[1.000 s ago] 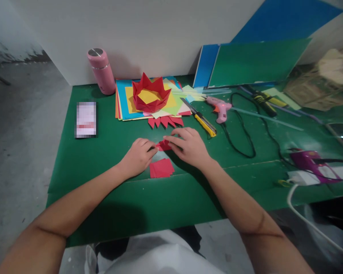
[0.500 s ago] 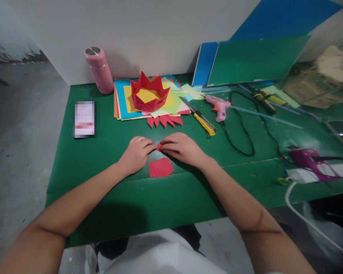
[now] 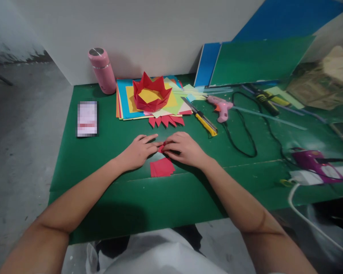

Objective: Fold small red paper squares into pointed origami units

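Note:
A small piece of red paper (image 3: 161, 148) lies between my two hands, mostly covered by fingers. My right hand (image 3: 185, 148) grips it from the right with bent fingers. From the left, my left hand (image 3: 140, 151) holds the paper's edge with its lower fingertips, while one finger is stretched out above it. Just below my hands rests a small fanned stack of red paper squares (image 3: 161, 167). Beyond them several pointed red folded pieces (image 3: 165, 121) stick out from under a pile of coloured sheets (image 3: 122, 102). On that pile stands a red folded paper ring with points (image 3: 153, 104).
A yellow utility knife (image 3: 205, 123) with its blade out and a pink glue gun (image 3: 223, 108) with a black cord lie right of the pile. A pink bottle (image 3: 104, 74) stands at the back left, above a blurred-out rectangular item (image 3: 87, 118). Right: a power strip (image 3: 305, 177).
My left hand's fingers have spread, with one lifting away from the red paper. My right hand keeps its hold. The whole view has shifted slightly.

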The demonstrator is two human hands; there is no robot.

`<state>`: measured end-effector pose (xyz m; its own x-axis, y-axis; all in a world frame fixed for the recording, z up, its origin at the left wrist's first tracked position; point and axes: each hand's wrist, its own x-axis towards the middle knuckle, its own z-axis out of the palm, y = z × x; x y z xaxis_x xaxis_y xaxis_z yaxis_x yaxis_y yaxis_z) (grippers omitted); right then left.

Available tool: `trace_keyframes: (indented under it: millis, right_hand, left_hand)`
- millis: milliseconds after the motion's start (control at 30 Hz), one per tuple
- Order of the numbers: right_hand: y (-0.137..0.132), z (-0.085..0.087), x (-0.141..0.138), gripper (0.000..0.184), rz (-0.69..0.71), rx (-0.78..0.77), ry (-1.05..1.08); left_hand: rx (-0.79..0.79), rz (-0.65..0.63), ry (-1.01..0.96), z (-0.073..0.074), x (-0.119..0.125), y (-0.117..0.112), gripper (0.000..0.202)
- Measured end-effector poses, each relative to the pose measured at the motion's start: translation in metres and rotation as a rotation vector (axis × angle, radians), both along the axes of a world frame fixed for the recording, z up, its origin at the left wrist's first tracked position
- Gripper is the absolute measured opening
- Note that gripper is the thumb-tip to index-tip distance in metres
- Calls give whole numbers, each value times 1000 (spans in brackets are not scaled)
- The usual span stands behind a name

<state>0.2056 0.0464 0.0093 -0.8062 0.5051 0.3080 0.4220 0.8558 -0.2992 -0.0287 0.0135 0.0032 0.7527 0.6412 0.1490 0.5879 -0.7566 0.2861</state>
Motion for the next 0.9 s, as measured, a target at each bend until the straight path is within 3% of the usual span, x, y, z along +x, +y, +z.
trace_keyframes:
  millis: [167,333,433,600,900]
  right_hand:
    - [2,-4,3,17,31,10,2]
    - [2,-4,4,16,36,-48,44]
    - [2,-3,4,15,26,-97,77]
    - [2,-5,0,15,0,-217,97]
    - [-1,-6,-9,9,-101,-299,90]
  left_hand:
    - [12,-39,-6,1,1,-2,37]
    - [-63,14,-22,1,1,-2,41]
    - [-147,72,-75,1,3,-1,38]
    - [-198,238,-187,0,13,-6,16]
    - [-128,438,-239,0,22,-13,18]
